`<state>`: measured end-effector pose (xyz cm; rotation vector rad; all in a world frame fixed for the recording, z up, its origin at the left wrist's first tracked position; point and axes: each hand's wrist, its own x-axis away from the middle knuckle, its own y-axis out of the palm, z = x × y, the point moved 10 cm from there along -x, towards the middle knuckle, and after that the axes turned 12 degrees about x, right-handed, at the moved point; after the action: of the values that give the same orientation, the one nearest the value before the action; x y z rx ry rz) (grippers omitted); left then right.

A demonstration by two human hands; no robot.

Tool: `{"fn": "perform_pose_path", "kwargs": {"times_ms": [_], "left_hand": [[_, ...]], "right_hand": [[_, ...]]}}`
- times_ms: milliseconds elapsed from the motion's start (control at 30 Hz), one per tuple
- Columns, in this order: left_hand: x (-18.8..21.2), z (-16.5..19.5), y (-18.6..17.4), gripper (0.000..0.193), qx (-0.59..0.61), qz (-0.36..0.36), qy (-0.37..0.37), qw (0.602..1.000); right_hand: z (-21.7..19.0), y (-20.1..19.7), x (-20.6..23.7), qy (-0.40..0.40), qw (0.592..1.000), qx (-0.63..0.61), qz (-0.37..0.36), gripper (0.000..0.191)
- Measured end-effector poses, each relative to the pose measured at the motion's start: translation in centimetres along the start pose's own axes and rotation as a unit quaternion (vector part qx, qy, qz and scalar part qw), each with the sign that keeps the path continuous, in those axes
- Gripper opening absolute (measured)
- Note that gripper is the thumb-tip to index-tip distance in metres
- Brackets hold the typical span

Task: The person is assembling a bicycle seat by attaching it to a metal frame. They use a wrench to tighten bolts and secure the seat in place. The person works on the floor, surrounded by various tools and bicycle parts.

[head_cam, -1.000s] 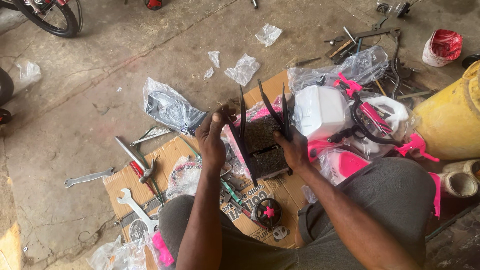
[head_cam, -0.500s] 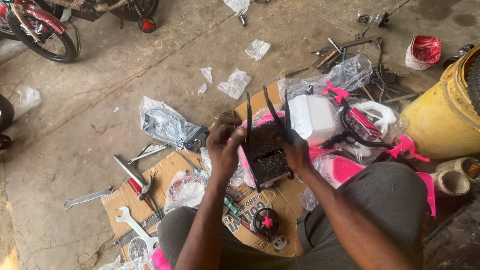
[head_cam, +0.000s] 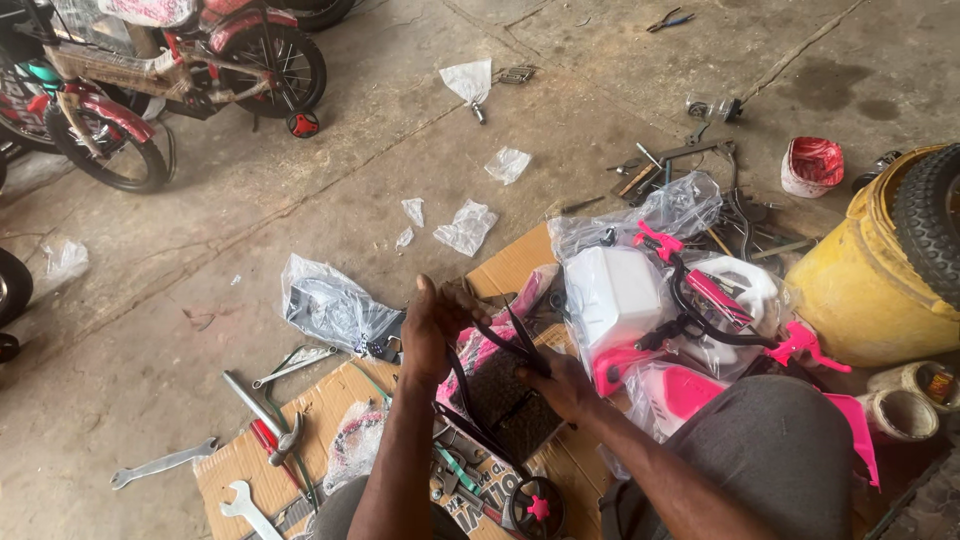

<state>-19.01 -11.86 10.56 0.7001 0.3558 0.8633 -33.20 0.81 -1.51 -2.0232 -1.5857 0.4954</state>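
My left hand [head_cam: 432,328] and my right hand [head_cam: 565,385] both grip a black bicycle part with thin curved stays and a dark textured pad [head_cam: 500,388], held over a sheet of cardboard [head_cam: 330,405] on the concrete floor. The left hand holds the upper end of the stays, the right hand grips them lower on the right side. A small black wheel with a pink hub [head_cam: 537,507] lies below the part. Pink and white plastic bicycle pieces [head_cam: 660,330] in clear bags sit just right of my hands.
Spanners [head_cam: 163,463], a hammer [head_cam: 262,412] and red-handled pliers lie at the left. A bagged part [head_cam: 335,308] lies beyond them. A yellow drum [head_cam: 880,275] with a tyre stands at the right, small bicycles [head_cam: 170,70] at the top left. Plastic scraps [head_cam: 465,228] litter the floor.
The view has tilted up, so the hands and part sit lower in the picture. The black stays are now folded lower and closer together between my hands.
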Motion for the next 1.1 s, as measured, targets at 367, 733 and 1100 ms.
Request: {"fn": "perform_pose_path", "kwargs": {"times_ms": [367,733,1100], "left_hand": [[-0.3,-2.5,2.0,0.062,0.000,-0.066,0.062,0.996],[-4.0,-5.0,1.7,0.054,-0.126,0.035,0.039,0.991],[-0.7,-6.8,4.9,0.059,-0.133,-0.050,-0.027,0.989]], "right_hand": [[-0.7,-2.0,0.5,-0.041,0.996,0.015,0.072,0.052],[2.2,-2.8,0.0,-0.018,0.996,-0.019,0.081,0.041],[2.7,-4.7,0.8,-0.013,0.988,-0.058,0.141,0.040]]}}
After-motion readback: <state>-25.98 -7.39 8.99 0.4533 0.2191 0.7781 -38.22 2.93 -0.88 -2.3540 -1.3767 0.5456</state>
